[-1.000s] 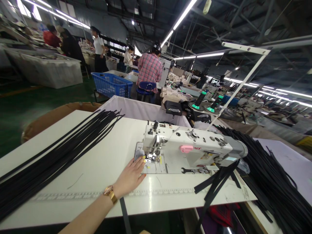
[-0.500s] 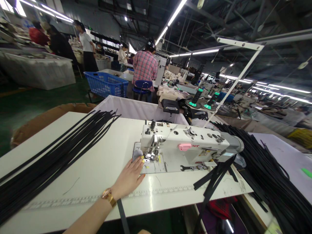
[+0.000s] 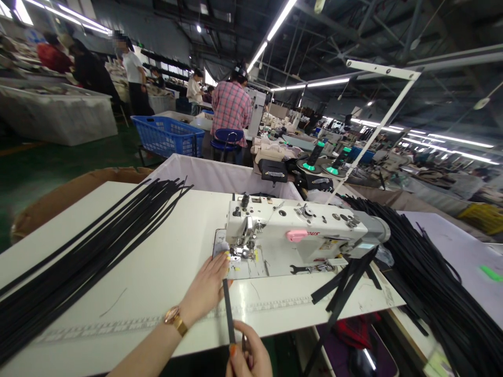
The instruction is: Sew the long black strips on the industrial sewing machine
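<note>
The left hand (image 3: 207, 285) lies nearly flat, fingers extended together, at the glossy white metal sewing machine (image 3: 298, 226), covering one end of a flat, matte black strip (image 3: 228, 310). The right hand (image 3: 253, 352), curled nearly closed, pinches the strip at the smooth white table's (image 3: 188, 230) front edge. Long, narrow black straps (image 3: 118, 238) lie bundled left.

The right hand (image 3: 249, 352) pinches a black strip (image 3: 228, 309); the left hand (image 3: 206, 288) lies beside the sewing machine's (image 3: 291, 225) presser foot.
</note>
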`<act>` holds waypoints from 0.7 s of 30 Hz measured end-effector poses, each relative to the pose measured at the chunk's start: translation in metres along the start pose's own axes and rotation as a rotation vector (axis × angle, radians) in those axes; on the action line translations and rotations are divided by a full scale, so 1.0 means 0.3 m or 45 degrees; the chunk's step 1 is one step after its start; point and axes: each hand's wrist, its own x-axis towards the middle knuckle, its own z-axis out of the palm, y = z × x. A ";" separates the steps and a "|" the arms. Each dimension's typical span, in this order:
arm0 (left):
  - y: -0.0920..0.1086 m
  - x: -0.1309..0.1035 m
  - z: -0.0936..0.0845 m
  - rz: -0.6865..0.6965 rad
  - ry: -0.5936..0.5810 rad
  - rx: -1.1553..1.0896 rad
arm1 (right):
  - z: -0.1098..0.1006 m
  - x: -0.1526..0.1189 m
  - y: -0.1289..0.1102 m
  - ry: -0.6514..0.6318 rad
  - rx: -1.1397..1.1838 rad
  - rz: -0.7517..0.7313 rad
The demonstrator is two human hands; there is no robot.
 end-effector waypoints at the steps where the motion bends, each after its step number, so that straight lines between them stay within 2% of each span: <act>1: 0.002 0.001 -0.003 -0.021 0.007 -0.002 | -0.003 0.025 -0.001 0.022 -0.025 -0.071; 4: 0.001 0.006 -0.010 -0.082 0.040 -0.019 | -0.007 0.107 -0.039 0.027 -0.118 -0.194; 10: -0.012 0.009 -0.008 -0.083 0.026 -0.070 | 0.018 0.238 -0.121 -0.059 -0.188 -0.229; 21: -0.001 0.017 -0.024 -0.010 -0.051 0.027 | 0.029 0.277 -0.162 -0.052 -0.196 -0.184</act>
